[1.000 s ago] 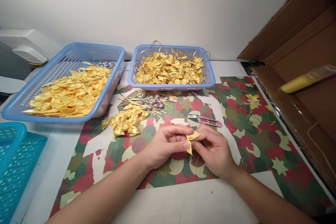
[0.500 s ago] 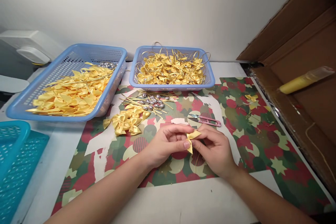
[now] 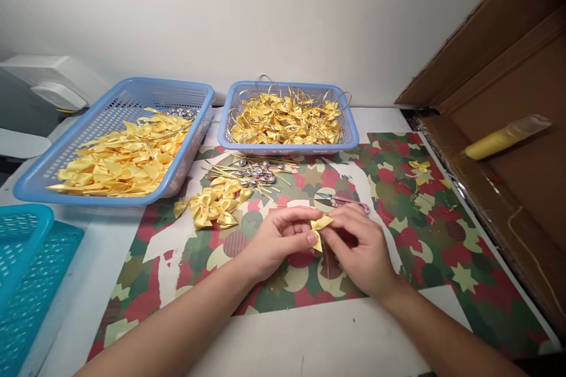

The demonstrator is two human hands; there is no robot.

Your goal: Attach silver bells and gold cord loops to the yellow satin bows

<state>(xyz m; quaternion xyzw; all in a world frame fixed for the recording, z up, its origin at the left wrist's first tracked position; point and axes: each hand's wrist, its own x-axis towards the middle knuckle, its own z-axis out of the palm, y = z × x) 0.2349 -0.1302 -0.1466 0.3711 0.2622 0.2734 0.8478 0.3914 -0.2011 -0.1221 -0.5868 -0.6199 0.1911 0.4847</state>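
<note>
A yellow ribbon bow (image 3: 319, 228) is pinched between the thumb and fingers of my left hand (image 3: 289, 235). My right hand (image 3: 358, 247) meets it from the right, thumb and forefinger pressed together on a thin gold cord (image 3: 328, 265) at the bow's edge; the cord dangles below. The exact grip of the right fingertips is partly hidden. Just beyond my right hand lie pink-handled thread snips (image 3: 347, 201). Left of my hands rests a small heap of yellow bows (image 3: 210, 206), with silver bells (image 3: 256, 172) and gold cords (image 3: 278, 160) behind it.
A blue basket (image 3: 26, 188) of yellow bows stands at the left, with another blue basket (image 3: 287, 148) of corded bows at the back. Teal baskets (image 3: 48, 259) occupy the near left. Cardboard (image 3: 495, 82) walls the right side, near a yellow tube (image 3: 504, 138) and loose scraps (image 3: 420, 166).
Both hands stay together at the bow, with only slight finger movement. The right hand has shifted a little left and more of the hanging cord shows. The view has moved slightly.
</note>
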